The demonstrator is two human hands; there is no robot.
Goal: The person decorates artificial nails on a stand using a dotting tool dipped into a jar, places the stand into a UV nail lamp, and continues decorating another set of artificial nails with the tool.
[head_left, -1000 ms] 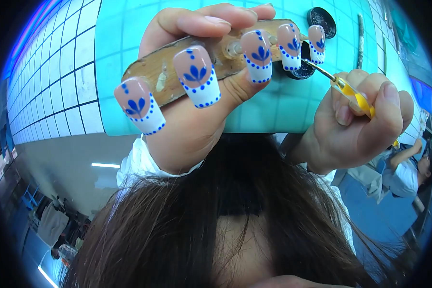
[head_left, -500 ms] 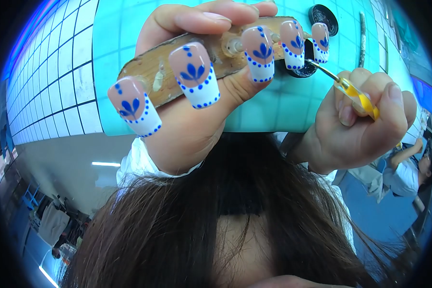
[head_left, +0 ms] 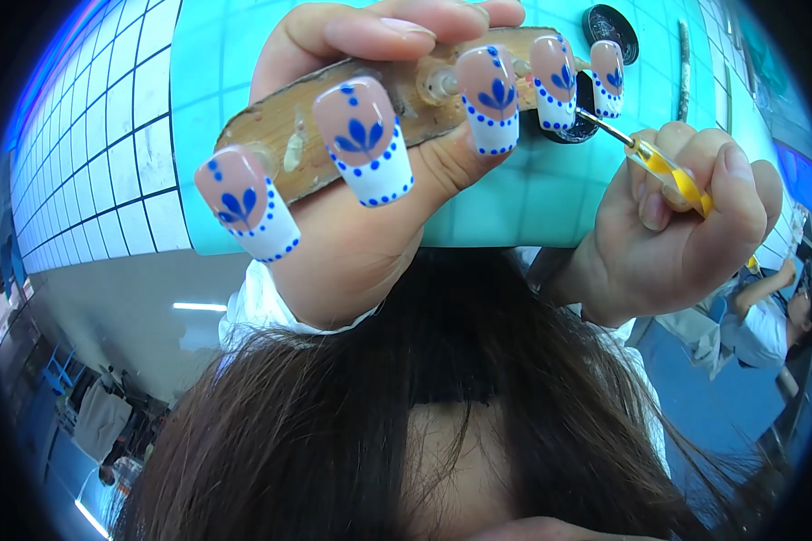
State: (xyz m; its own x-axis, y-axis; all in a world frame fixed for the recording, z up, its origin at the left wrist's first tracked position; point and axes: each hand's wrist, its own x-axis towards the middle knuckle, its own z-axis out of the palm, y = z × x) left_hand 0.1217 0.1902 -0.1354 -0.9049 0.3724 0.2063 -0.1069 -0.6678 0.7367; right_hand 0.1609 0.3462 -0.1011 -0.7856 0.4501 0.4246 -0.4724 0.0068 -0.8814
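To the left of the left hand (head_left: 361,242), a white tiled surface (head_left: 108,135) borders the teal worktop (head_left: 209,99). The left hand is raised over that edge, clamping a wooden strip (head_left: 429,115) with fingers over its far side and thumb along its near side; this hold presumably keeps skin off the decorated faces and turns them up for viewing. Five false nails (head_left: 488,99) stand in a row along the strip, bearing white ends, blue dots and blue leaf marks. The two rightmost sit past the left thumb, facing the right hand, probably for easy access. Behind these lie a partly hidden black pot (head_left: 585,95) and a black dish (head_left: 612,29). A thin brush (head_left: 648,155) reaches the right edge of the fourth nail (head_left: 554,83); contact cannot be confirmed. The right hand (head_left: 708,239) pinches its handle between thumb and fingers, a grip judged suited to fine control. Farther out beyond the right hand lies a thin rod (head_left: 684,72). Orientation: the strip's long axis rises from above the left wrist, away and rightward; the nails' white ends point back toward the wearer, and the brush slopes forward and left from the right hand.
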